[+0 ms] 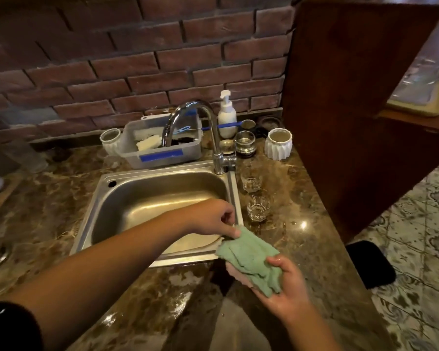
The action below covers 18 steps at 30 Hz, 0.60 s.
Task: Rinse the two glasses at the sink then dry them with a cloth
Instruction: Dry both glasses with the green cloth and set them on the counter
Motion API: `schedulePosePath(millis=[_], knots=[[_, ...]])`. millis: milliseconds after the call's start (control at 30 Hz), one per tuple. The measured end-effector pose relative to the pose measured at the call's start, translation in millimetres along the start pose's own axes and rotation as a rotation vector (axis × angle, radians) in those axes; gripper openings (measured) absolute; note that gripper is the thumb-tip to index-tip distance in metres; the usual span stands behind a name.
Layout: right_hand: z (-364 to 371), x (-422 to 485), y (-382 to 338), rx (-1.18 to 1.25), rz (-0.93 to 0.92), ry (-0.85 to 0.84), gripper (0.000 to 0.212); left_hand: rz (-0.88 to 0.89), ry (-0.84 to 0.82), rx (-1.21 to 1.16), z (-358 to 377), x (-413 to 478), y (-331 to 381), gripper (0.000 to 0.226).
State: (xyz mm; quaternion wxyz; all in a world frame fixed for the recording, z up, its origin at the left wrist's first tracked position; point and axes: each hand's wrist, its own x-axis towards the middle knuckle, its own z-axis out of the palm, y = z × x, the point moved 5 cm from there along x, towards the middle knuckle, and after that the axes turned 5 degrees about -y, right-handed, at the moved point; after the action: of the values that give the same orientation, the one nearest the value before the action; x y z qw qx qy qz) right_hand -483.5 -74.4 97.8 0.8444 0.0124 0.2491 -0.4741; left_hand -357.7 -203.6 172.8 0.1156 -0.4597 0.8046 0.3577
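Note:
Two clear glasses stand upright on the marble counter just right of the steel sink (107, 206): the far glass (250, 180) and the near glass (258, 207). A folded green cloth (249, 257) lies across the palm of my right hand (287, 290), whose thumb presses on it. My left hand (211, 219) reaches over the sink's right rim and pinches the cloth's upper corner. Both hands are below the glasses and touch neither. The faucet (213, 138) arches over the basin with no water running.
Behind the sink stand a grey plastic tub (162, 154) with sponges, a white soap pump (227, 117), small metal cups and two white ribbed jars (278, 144). A dark wooden panel (352, 97) rises right of the counter. Patterned floor tiles lie beyond.

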Motion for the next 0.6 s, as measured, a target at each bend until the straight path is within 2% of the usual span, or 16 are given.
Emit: schedulePosePath(millis=[100,233,367,467,600], knots=[[-28.9,-3.0,-26.8,0.038,-0.083,0.145,0.116,0.025,0.062,0.134,-9.5,37.7,12.2,0.026],[-51.8,-5.2,-55.3,0.093,-0.163,0.199,0.116,0.058,0.138,0.196,-14.9,81.6,24.5,0.057],[-68.8,-4.8,-70.1,0.129,-0.166,0.193,0.113,0.052,0.047,0.341,0.9,116.1,24.3,0.079],[-80.6,-4.7,-74.0,0.168,-0.165,0.216,0.113,0.054,0.000,0.439,14.8,131.5,24.7,0.076],[-90.5,-2.7,-71.7,0.194,-0.136,0.254,0.117,0.058,0.057,0.469,20.1,138.4,25.9,0.067]])
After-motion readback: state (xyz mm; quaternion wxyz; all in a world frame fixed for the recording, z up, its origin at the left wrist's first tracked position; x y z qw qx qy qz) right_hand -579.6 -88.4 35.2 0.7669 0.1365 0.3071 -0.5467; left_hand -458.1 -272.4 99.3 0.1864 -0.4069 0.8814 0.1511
